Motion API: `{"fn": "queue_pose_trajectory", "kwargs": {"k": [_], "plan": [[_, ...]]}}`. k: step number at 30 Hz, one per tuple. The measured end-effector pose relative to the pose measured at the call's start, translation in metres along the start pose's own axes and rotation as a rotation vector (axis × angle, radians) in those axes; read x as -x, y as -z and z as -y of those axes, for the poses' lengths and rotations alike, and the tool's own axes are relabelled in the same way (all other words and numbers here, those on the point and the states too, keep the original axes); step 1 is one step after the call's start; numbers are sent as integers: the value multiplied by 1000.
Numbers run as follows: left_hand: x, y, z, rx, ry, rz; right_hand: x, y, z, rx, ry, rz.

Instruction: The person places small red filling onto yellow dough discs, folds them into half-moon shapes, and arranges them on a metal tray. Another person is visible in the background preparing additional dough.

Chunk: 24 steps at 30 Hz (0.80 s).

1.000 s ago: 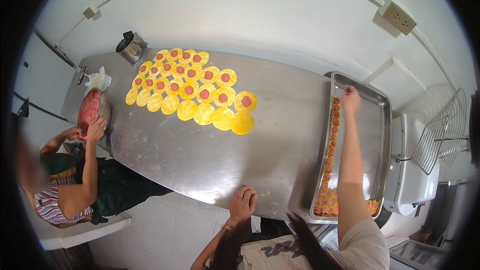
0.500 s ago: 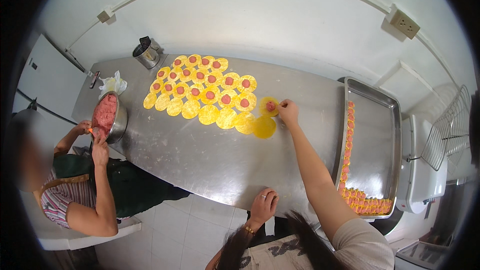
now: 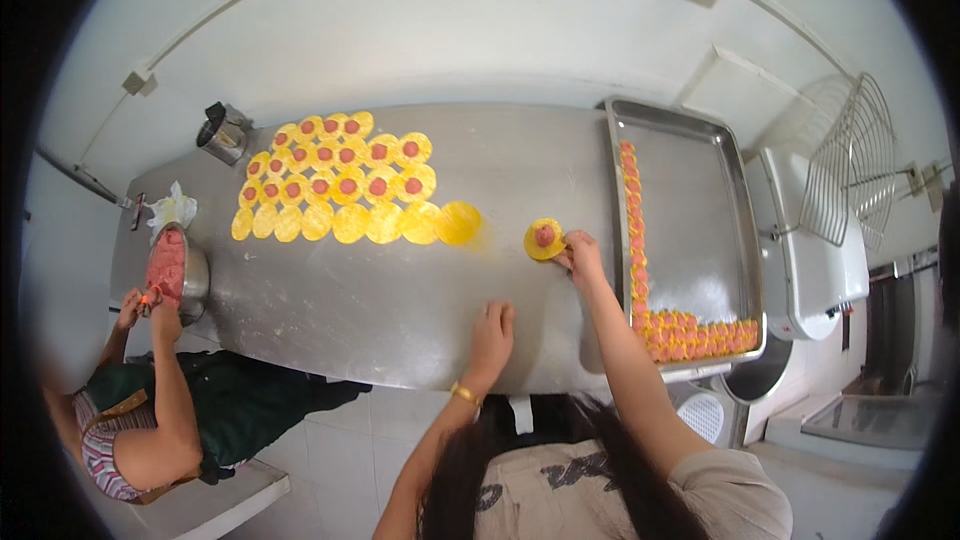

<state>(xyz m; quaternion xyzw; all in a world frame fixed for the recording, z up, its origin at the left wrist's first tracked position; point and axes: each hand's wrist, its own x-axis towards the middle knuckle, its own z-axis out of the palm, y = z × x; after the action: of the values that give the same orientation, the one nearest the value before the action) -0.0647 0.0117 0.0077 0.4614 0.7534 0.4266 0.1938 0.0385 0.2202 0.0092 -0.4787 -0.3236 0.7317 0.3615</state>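
Between the fingertips of my right hand (image 3: 582, 256), the edge of a round yellow dumpling wrapper (image 3: 533, 244) is pinched, with a ball of pink minced meat (image 3: 545, 236) at its middle. The wrapper is just over the steel table. My left hand (image 3: 492, 342) hovers over or rests on the table nearer to me, fingers loosely stretched and holding nothing. To the left lie rows of yellow wrappers (image 3: 350, 224); the far rows carry meat balls, the nearest row is bare. At right, a metal tray (image 3: 690, 120) holds filled dumplings (image 3: 695, 336) along its left and near sides.
A co-worker (image 3: 150, 410) at far left works orange-handled tool in a steel bowl of minced meat (image 3: 170, 262). A metal canister (image 3: 222, 135) stands by the wall. Right of the tray are a white appliance (image 3: 800, 240) and a wire rack (image 3: 855, 165).
My right hand has lifted the filled wrapper from the end of its row and carried it right, toward the tray. My left hand has moved forward over the table. The view has shifted right.
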Motion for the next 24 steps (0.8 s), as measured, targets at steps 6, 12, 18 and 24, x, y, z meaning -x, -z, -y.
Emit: {"fn": "queue_pose_trajectory", "kwargs": {"k": [6,12,18,24], "plan": [[-34,-27,-26,-160,-18,32,96,43,-35,-74,-42,-142],[-32,-46,-35,-181,5,88,102,50,-41,-58,57,-226],[-32,-54,-25,348,313,189,92,50,-43,-12,73,-212],[-21,-57,-23,720,485,45,106,54,-40,15,112,-94]]}}
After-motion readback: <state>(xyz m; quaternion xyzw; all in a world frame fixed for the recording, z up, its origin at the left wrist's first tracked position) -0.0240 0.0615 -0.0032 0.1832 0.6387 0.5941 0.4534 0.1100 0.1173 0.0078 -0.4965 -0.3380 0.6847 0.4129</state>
